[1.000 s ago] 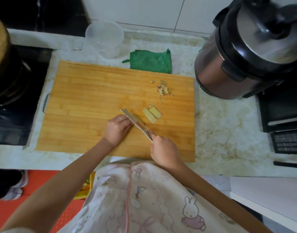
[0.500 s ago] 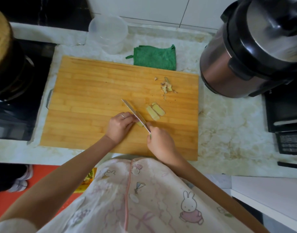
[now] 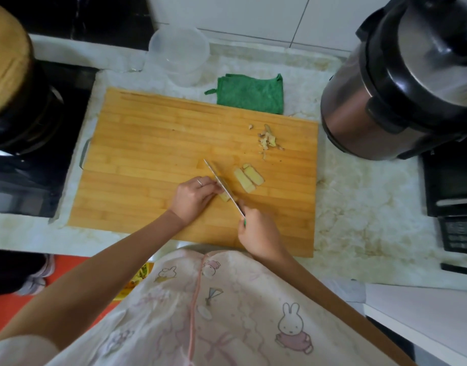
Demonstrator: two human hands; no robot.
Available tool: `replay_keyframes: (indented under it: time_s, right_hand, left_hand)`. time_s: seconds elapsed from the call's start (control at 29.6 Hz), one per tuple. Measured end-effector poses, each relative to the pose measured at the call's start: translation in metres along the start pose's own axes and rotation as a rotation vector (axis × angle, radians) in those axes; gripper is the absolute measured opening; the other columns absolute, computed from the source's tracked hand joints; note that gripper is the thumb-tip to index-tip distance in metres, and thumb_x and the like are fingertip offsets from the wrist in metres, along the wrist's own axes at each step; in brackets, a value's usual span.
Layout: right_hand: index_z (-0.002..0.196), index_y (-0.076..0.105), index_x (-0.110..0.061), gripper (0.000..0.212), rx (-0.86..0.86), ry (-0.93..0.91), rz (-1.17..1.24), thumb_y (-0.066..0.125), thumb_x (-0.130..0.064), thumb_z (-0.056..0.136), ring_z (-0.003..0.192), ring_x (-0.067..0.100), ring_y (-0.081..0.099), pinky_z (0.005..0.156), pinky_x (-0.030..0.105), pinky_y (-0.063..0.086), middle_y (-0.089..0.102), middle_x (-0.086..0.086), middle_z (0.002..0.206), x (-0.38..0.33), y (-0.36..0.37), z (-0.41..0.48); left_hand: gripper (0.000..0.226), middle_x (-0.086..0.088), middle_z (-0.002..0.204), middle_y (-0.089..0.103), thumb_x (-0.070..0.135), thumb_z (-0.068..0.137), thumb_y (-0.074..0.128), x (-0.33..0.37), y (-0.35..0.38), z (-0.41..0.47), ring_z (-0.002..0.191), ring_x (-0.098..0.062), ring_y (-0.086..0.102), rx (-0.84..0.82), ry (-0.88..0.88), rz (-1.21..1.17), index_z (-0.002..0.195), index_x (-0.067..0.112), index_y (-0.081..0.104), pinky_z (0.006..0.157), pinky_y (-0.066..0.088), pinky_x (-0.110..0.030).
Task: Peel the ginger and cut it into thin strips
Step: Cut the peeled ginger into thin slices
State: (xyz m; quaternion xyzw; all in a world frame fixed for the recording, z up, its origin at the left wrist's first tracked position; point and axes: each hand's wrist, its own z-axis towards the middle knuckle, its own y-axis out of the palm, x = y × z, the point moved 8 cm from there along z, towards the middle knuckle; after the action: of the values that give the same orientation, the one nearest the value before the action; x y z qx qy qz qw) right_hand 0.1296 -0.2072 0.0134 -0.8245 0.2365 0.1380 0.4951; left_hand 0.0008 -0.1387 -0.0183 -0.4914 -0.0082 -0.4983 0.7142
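Observation:
On the bamboo cutting board (image 3: pixel 148 143), my left hand (image 3: pixel 192 196) holds a peeled piece of ginger (image 3: pixel 224 197) down with curled fingers. My right hand (image 3: pixel 258 233) grips the handle of a knife (image 3: pixel 218 180), whose blade lies against the ginger just right of my left fingertips. A few cut ginger slices (image 3: pixel 248 177) lie flat to the right of the blade. A small heap of ginger peel (image 3: pixel 267 140) sits farther back on the board.
A green cloth (image 3: pixel 251 93) and a clear plastic container (image 3: pixel 179 55) lie behind the board. A steel pressure cooker (image 3: pixel 396 83) stands at the right, a stove with a pot (image 3: pixel 21 107) at the left, a black appliance (image 3: pixel 454 191) at the far right.
The knife blade has drawn closer to my left fingers and now cuts into the ginger piece. Both hands stay at about the same spot on the board.

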Motion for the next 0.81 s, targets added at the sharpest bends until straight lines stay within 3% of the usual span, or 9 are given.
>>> replay_keyframes:
  time_s: [0.24, 0.37, 0.47, 0.54, 0.68, 0.81]
  right_hand:
    - [0.144, 0.038, -0.016, 0.049, -0.022, 0.002, 0.031, 0.04, -0.011, 0.096, 0.1, 0.034, 0.059, 0.072, 0.033, 0.041, 0.064, 0.016, 0.108, 0.007, 0.003, -0.005]
    - [0.146, 0.035, -0.018, 0.051, -0.011, 0.012, 0.03, 0.04, -0.011, 0.096, 0.103, 0.034, 0.059, 0.075, 0.034, 0.043, 0.065, 0.015, 0.11, 0.001, 0.001, 0.0]
    - [0.145, 0.036, -0.017, 0.05, -0.01, 0.012, 0.051, 0.041, -0.011, 0.096, 0.104, 0.033, 0.059, 0.077, 0.034, 0.044, 0.065, 0.015, 0.11, -0.002, 0.003, 0.007]
    - [0.144, 0.037, -0.016, 0.049, -0.03, 0.021, 0.043, 0.04, -0.011, 0.096, 0.105, 0.033, 0.058, 0.076, 0.034, 0.043, 0.064, 0.016, 0.111, 0.005, 0.003, 0.001]
    - [0.142, 0.039, -0.016, 0.048, -0.009, 0.021, 0.04, 0.042, -0.012, 0.095, 0.103, 0.033, 0.059, 0.075, 0.034, 0.044, 0.065, 0.014, 0.109, -0.002, 0.003, 0.002]
    - [0.137, 0.045, -0.014, 0.043, 0.009, 0.036, 0.037, 0.044, -0.011, 0.094, 0.102, 0.034, 0.059, 0.074, 0.034, 0.043, 0.065, 0.015, 0.106, -0.004, 0.002, 0.011]
  left_hand:
    - [0.011, -0.005, 0.083, 0.07, 0.022, 0.1, 0.049, 0.004, -0.002, 0.005, 0.071, -0.022, 0.064, -0.038, 0.061, 0.025, 0.094, 0.025, 0.059, 0.064, 0.049, -0.028]
    - [0.038, -0.006, 0.082, 0.071, 0.027, 0.104, 0.042, 0.008, -0.006, 0.01, 0.065, -0.024, 0.063, -0.017, 0.077, 0.042, 0.082, 0.014, 0.07, 0.061, 0.046, -0.029]
    - [0.044, -0.005, 0.082, 0.071, 0.027, 0.104, 0.042, 0.009, -0.006, 0.01, 0.065, -0.024, 0.063, -0.029, 0.079, 0.064, 0.076, 0.011, 0.072, 0.06, 0.047, -0.029]
    - [0.043, -0.005, 0.081, 0.07, 0.026, 0.103, 0.043, 0.009, -0.003, 0.011, 0.065, -0.023, 0.063, -0.05, 0.087, 0.083, 0.075, 0.01, 0.072, 0.06, 0.046, -0.028]
    - [0.025, -0.005, 0.088, 0.071, 0.024, 0.103, 0.042, 0.008, -0.003, 0.007, 0.073, -0.02, 0.059, -0.06, 0.09, 0.043, 0.09, 0.02, 0.063, 0.064, 0.044, -0.026]
    - [0.037, -0.004, 0.087, 0.071, 0.024, 0.103, 0.043, 0.004, -0.001, 0.008, 0.07, -0.024, 0.063, -0.07, 0.068, 0.058, 0.081, 0.013, 0.072, 0.062, 0.048, -0.029]
